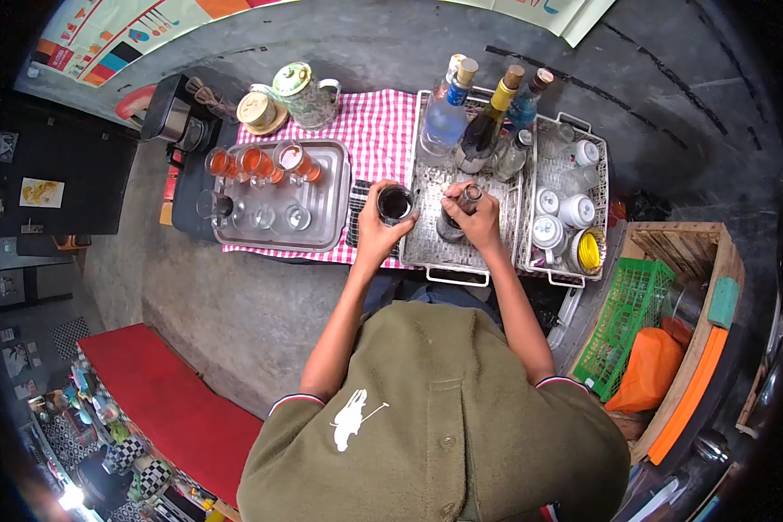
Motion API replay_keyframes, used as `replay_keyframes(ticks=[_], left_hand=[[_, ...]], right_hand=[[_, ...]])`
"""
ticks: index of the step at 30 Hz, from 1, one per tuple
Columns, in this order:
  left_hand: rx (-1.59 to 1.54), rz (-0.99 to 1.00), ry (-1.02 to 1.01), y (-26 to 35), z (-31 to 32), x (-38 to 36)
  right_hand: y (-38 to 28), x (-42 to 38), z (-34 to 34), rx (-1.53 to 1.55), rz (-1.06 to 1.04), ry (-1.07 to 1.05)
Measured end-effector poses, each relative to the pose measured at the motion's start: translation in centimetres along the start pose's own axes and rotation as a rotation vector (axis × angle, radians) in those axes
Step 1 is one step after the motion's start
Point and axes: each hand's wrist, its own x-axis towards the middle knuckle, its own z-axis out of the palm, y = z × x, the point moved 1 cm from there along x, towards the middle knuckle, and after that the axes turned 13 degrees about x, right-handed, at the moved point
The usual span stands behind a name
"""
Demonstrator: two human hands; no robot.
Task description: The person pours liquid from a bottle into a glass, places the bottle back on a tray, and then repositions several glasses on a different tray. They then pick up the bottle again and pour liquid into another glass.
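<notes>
bottle point(455, 211): mostly hidden under right hand point(477, 222) | bottle labels: too small

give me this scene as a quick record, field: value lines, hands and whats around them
left hand: grips a small glass of dark liquid
right hand: holds a small dark bottle over the wire rack
bottles: four corked bottles upright at the rack's back
steel tray: three glasses of orange drink, some empty glasses
cloth: red checked cloth
teapot: behind the tray

Upright glass point(396, 204) of dark liquid beside small bottle point(458, 211).
</notes>
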Motion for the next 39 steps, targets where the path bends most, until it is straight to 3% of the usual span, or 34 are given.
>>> replay_keyframes(ticks=[4, 7, 28, 34, 38, 39], left_hand=[[0.037, 0.055, 0.044, 0.3, 0.3, -0.1], [0.019, 0.045, 0.031, 0.7, 0.3, -0.4], [-0.038, -0.011, -0.055, 1.9, -0.3, -3.2], [-0.076, 0.020, -0.061, 1.8, -0.8, -3.8], [-0.051, 0.028, -0.062, 2.1, -1.8, -4.3], [-0.054, 0.014, -0.055, 2.2, -2.0, -4.5]], right_hand=[[-0.2, -0.6, -0.4, 0.018, 0.100, -0.024], [0.0, -0.8, -0.5, -0.015, -0.017, -0.013], [-3.0, -2.6, -1.0, -0.024, 0.165, -0.019], [-7.6, -2.6, -0.7, -0.055, -0.106, 0.223], [-12.2, -2.9, -1.1, -0.263, -0.358, 0.219], [-12.4, -3.1, -0.9, -0.238, -0.307, 0.122]])
